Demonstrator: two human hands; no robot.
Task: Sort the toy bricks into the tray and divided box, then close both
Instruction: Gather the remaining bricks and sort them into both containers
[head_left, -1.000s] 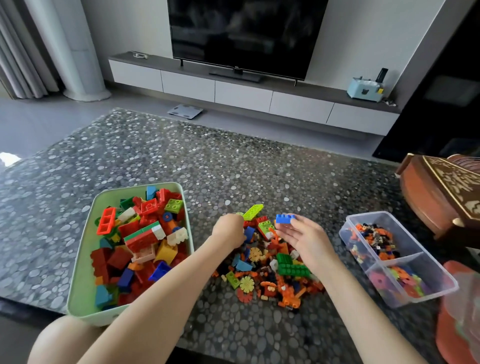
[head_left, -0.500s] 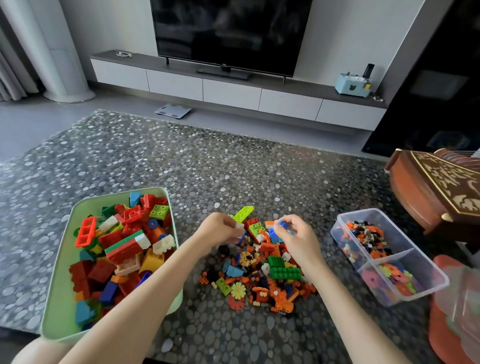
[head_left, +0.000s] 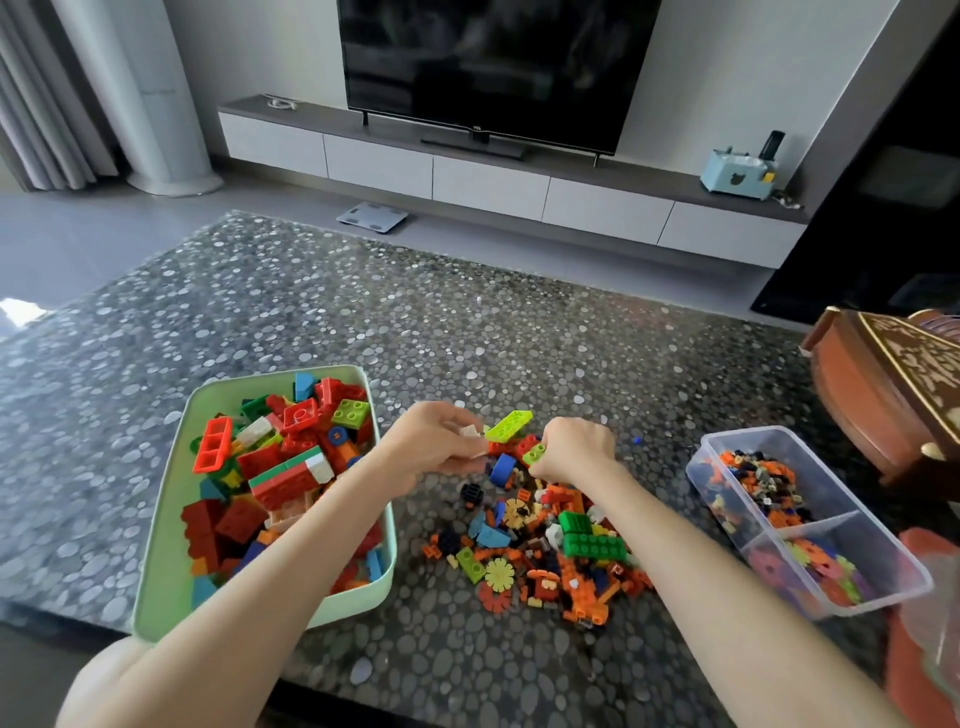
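A loose pile of small toy bricks (head_left: 545, 545) lies on the pebble-patterned table between a pale green tray (head_left: 166, 525) full of big bricks and a clear divided box (head_left: 810, 526) holding small pieces in both compartments. My left hand (head_left: 431, 441) hovers over the pile's far edge and pinches a small whitish brick (head_left: 470, 434). My right hand (head_left: 576, 449) is beside it, fingers curled round a light green brick (head_left: 535, 454) at the top of the pile. A lime flat brick (head_left: 509, 425) sticks up between the two hands.
A carved wooden box (head_left: 893, 395) stands at the right edge behind the divided box. A clear lid (head_left: 935, 639) over something red sits at the near right corner. The table (head_left: 467, 322) stretches away towards a TV unit.
My right hand no longer shows the blue brick it held up and now grips a light green one in the pile. My left hand has come up pinching a whitish brick.
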